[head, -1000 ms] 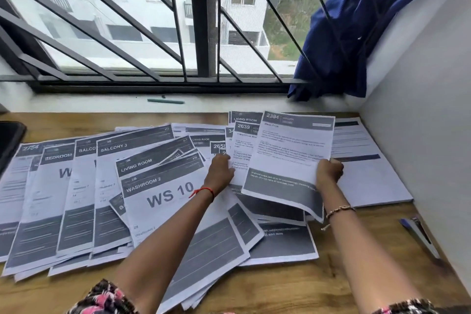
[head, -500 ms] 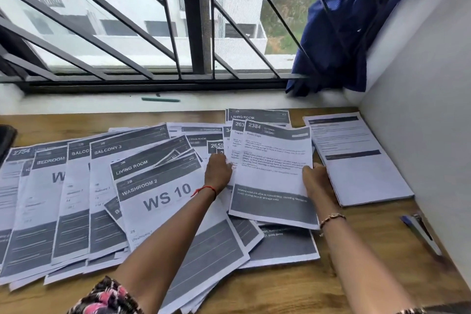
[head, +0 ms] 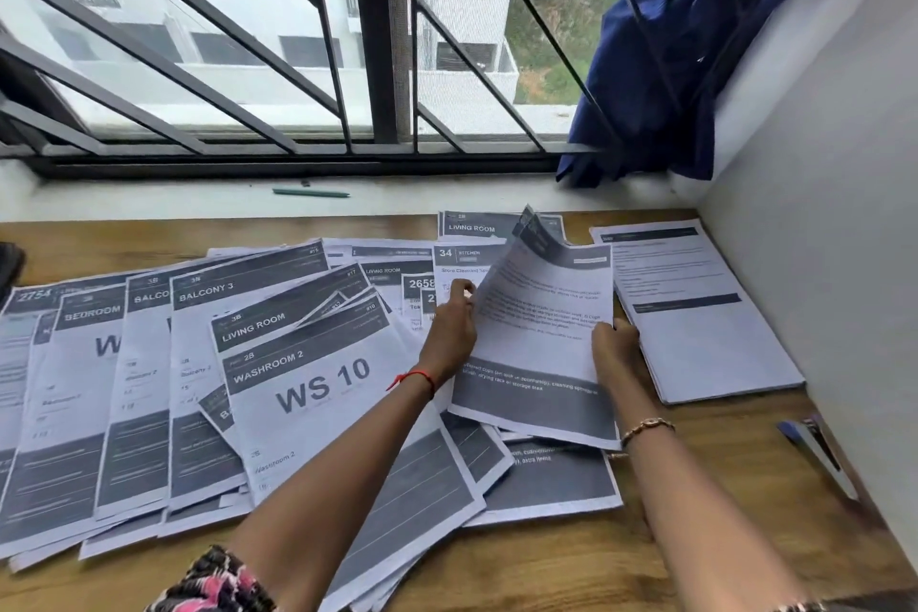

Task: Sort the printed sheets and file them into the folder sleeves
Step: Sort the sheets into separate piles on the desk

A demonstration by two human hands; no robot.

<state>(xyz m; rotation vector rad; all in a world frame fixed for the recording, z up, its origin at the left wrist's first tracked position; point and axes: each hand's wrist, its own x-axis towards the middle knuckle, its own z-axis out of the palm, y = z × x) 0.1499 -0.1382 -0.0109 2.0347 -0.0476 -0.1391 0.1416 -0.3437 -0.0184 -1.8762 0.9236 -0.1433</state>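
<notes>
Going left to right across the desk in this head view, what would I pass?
BEDROOM sheet → BALCONY 3 sheet → WS 10 sheet → left hand → held sheet → right hand → neat stack of sheets → blue stapler-like tool.

— Where does it look from?
— The person's head, facing forward and down over the table (head: 546, 567).
— How near?
— Close. The left hand (head: 449, 328) and right hand (head: 613, 345), with the sheet (head: 536, 343) between them, sit mid-frame.
— How wide?
— Very. It reaches the barred window (head: 380, 40) ahead and the wall (head: 819, 214) on the right. It is the only view.
</notes>
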